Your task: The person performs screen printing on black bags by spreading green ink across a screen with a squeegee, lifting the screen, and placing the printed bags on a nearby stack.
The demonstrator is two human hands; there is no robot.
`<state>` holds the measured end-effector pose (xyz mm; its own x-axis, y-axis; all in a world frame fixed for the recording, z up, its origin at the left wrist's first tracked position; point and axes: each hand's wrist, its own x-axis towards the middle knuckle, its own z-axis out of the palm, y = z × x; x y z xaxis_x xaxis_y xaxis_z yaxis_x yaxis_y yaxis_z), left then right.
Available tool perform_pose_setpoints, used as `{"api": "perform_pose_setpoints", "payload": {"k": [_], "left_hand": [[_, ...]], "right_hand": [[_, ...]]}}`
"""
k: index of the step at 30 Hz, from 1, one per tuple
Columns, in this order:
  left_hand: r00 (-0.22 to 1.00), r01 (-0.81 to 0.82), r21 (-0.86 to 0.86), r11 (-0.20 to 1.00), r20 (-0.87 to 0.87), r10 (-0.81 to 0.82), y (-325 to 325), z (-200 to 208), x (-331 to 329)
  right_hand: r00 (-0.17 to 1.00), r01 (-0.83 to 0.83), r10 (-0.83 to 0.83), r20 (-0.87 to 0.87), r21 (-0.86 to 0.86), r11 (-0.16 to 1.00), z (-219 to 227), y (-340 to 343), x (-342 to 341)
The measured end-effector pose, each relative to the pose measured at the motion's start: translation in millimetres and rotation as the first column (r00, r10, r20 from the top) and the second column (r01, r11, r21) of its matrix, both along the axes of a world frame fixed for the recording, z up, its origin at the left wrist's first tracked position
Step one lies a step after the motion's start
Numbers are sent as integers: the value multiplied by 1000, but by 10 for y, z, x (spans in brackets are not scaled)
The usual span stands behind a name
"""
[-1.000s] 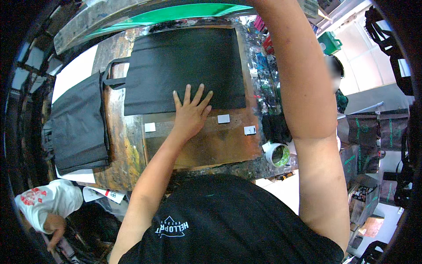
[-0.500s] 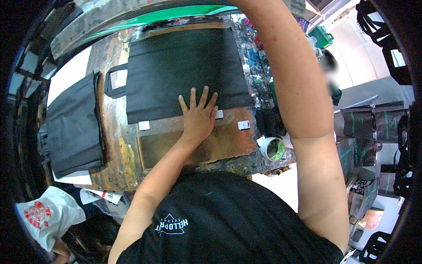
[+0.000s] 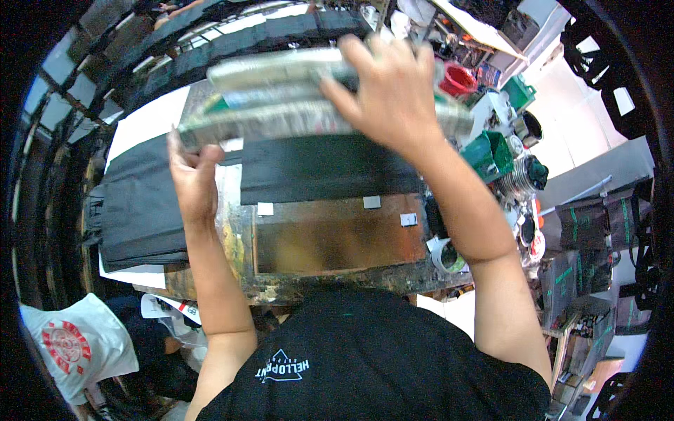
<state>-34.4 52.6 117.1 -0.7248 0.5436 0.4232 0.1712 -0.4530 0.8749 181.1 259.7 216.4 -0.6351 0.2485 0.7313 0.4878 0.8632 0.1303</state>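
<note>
My left hand (image 3: 193, 179) grips the left end of a screen-printing frame (image 3: 309, 123), thumb and fingers around its near rail. Above that rail, my right hand (image 3: 393, 98) is bent over a pale bar (image 3: 270, 67); motion blur hides whether the bar belongs to the frame. A strip of green shows between bar and rail. Beneath the raised frame lies a flat black tote bag (image 3: 323, 172), its far part covered. It rests on a brown board (image 3: 337, 235) with small white tabs (image 3: 265, 209) along the bag's near edge.
More black bags (image 3: 140, 203) lie in a pile on the left. To the right stand a white tub (image 3: 446, 256), a green container (image 3: 488, 156) and a red bucket (image 3: 458, 81). Another person's white shirt (image 3: 81, 347) shows at lower left. Black bags hang at far right.
My left hand has left the bag and taken hold of the frame. The frame has come down and nearer over the bag, and my right hand has come into view with it.
</note>
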Motion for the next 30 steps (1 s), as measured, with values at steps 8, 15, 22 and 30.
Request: {"api": "perform_pose_setpoints", "payload": {"k": [8, 15, 22, 30], "left_hand": [[983, -183, -485, 855, -87, 161, -600, -1263, 406], [815, -521, -549, 654, -547, 190, -737, -1720, 470], [794, -529, -488, 694, -572, 203, -743, -1766, 413], [801, -519, -550, 655, -580, 148, -787, -1773, 407]], "right_hand": [[914, 44, 77, 397, -286, 957, -1154, -266, 317], [917, 99, 84, 391, -425, 900, -1231, -175, 339], [861, 87, 181, 475, -489, 868, -1220, -382, 367], [895, 71, 105, 433, -373, 925, -1571, -43, 27]]}}
